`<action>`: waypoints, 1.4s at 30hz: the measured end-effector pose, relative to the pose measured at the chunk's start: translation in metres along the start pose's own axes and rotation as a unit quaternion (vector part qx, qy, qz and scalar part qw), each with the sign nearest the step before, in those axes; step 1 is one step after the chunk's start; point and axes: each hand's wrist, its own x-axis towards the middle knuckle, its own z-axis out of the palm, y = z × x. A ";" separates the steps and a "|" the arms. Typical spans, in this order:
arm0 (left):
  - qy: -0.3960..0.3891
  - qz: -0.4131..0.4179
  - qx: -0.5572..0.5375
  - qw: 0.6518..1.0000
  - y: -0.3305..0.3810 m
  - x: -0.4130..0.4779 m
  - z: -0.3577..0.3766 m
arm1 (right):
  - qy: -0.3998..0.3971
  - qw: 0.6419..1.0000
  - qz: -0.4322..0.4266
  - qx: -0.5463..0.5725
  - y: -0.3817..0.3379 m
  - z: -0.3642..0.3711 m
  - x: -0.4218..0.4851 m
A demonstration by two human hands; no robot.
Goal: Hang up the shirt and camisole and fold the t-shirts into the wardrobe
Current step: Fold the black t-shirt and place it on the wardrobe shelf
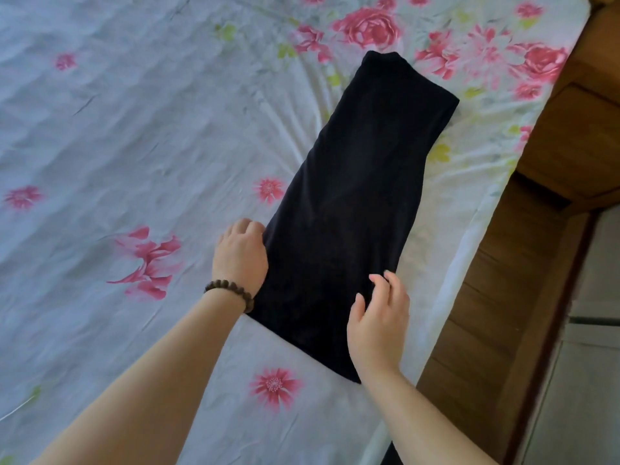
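Item: one dark t-shirt, lying flat on the bed as a long narrow strip, its sides already turned in, running from the near edge of the mattress away toward the far right, its far end lying rounded and closed. Progress, as judged: the lengthwise folds are looking finished, while the crosswise folds that would be making it a compact packet are not yet showing, so this garment is sitting roughly midway through its folding and is not yet going into any wardrobe. Left hand: pressing against the strip's left long edge near its near end, fingers curled, tips hidden, so whether it is pinching cloth or only bracing cannot be told; a beaded bracelet is sitting at the wrist. Right hand: lying over the near right part of the strip, fingers loose and spread, holding nothing, seemingly smoothing or reaching for the near end. Support: a pale floral bedsheet, wrinkling around the garment. Surroundings: a wooden bed frame running down the right side, a wooden cabinet standing beyond it, a light floor showing at lower right. Outstanding, as judged: the shirt, camisole, other t-shirts, hangers and wardrobe are not appearing in view, so their status is remaining unknown.
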 end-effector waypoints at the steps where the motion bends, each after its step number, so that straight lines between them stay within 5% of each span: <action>1: -0.007 0.057 -0.004 0.998 0.008 0.004 0.009 | -0.012 0.999 -0.052 -0.010 -0.004 0.010 0.012; 3: -0.066 0.096 0.008 0.993 0.015 0.010 0.028 | -0.061 0.989 -0.124 -0.054 -0.009 0.030 0.033; 7: -0.158 0.041 0.097 0.982 -0.017 -0.003 0.055 | -0.127 0.963 -0.150 -0.183 0.017 0.054 0.033; 15: -0.142 -0.144 0.129 0.971 -0.030 -0.036 0.029 | -0.141 0.962 -0.078 -0.219 0.046 0.028 -0.012; 22: -0.089 -0.079 0.049 0.992 0.055 -0.029 0.052 | -0.176 0.942 -0.248 -0.143 -0.004 0.035 0.029; 34: -0.020 -0.314 0.084 0.946 0.070 -0.008 0.107 | -0.271 0.777 -0.519 -0.231 -0.043 0.073 0.283; 40: 0.033 -0.479 0.034 0.877 0.102 0.022 0.103 | -0.208 0.847 -0.374 -0.315 -0.024 0.050 0.420; 42: 0.062 -0.503 0.018 0.862 0.121 0.048 0.102 | -0.193 0.850 -0.401 -0.281 -0.032 0.048 0.412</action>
